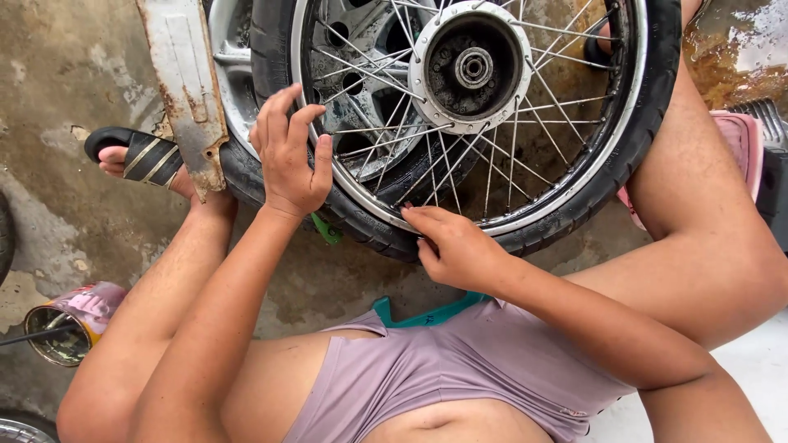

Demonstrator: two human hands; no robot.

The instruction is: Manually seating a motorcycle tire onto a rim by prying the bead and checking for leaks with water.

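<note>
A spoked motorcycle wheel (pixel 525 221) with a black tyre and a metal hub (pixel 472 67) lies flat between my knees on the wet concrete. My left hand (pixel 287 156) presses down on the tyre's left side, fingers spread over the rim. My right hand (pixel 455 246) pinches the tyre bead at the near edge of the rim, fingertips against the metal. A second tyre with a cast wheel (pixel 361 90) lies beneath the spoked one. A green object (pixel 327 230) pokes out under the tyre near my left wrist.
A rusty metal bar (pixel 187 90) stands at the left. My foot in a black sandal (pixel 135 156) rests beside it. An open tin can (pixel 70 324) lies at the lower left. A pink stool (pixel 739 143) is under my right leg.
</note>
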